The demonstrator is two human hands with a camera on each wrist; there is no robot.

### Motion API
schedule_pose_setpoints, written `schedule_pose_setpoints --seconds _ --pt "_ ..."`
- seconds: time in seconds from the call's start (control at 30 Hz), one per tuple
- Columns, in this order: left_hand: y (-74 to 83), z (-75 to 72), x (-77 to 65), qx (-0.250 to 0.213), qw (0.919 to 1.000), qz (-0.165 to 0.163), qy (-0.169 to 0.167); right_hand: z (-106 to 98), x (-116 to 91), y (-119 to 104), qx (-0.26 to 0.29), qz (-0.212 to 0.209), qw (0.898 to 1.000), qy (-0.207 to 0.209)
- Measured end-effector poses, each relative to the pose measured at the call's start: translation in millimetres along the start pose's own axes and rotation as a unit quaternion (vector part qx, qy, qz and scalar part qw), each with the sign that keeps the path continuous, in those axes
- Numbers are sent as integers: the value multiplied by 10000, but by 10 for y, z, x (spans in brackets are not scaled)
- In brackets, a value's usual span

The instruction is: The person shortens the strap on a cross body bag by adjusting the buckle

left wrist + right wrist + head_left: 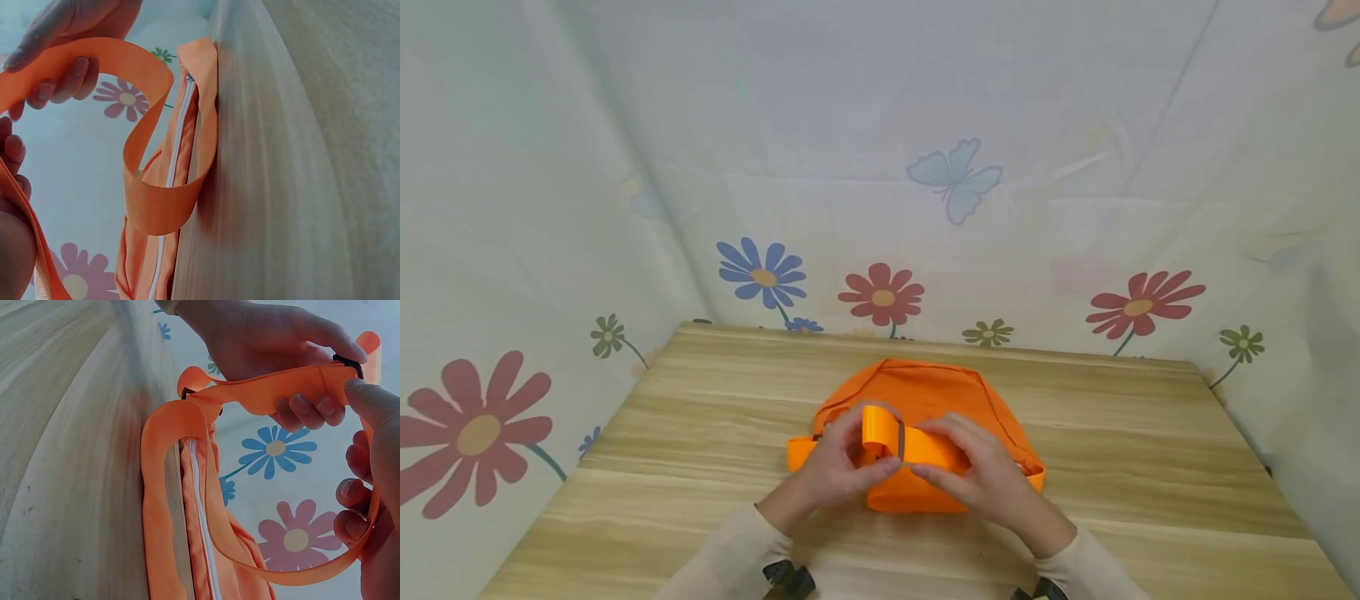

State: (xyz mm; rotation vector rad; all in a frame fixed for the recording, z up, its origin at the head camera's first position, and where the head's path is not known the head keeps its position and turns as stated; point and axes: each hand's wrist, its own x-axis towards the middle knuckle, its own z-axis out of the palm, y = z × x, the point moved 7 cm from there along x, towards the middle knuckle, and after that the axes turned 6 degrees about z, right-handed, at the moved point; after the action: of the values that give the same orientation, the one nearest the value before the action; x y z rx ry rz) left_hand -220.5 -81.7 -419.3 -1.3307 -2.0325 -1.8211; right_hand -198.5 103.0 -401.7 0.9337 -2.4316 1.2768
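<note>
left of centre over the tabletop (730, 375), left grip (838, 467) pinches the orange strap (878, 428) right at the dark slide buckle (901, 442), with a short loop of strap standing out on the buckle's left. mid-tabletop, beyond and under that: orange bag (925, 387), lying flat, strap attached. right grip (977, 471) pinches the strap just right of the buckle, fingers on the upper edge, thumb at the lower one, so both sides are closed on strap. my read: step in hand is strap adjustment at the buckle; can't say whether lengthening or shortening. next move probably calls for one side keeping the buckle steady while the other draws slack through, strap kept flat; a twist could jam it. visibility, left to right: left wrist view crops the left hand at its edge and doesn't show the buckle. head view: hands and strap cover part of the bag's middle, and how the strap threads the buckle isn't readable. right wrist view crops the right hand but shows both thumbs at the buckle; bag's zip (203, 531) shows too, its far end cut off. bag contents: can't tell.
</note>
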Motion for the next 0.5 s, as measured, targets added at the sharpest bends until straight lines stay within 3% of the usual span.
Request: schedule_pose_setpoints --seconds 0.2,0.5 --pt "-20 36 9 -93 9999 33 -136 -2 21 -44 -7 -150 9999 -10" --pt "-87 62 25 130 9955 -789 -499 -3 26 -74 -27 -513 9987 -19"
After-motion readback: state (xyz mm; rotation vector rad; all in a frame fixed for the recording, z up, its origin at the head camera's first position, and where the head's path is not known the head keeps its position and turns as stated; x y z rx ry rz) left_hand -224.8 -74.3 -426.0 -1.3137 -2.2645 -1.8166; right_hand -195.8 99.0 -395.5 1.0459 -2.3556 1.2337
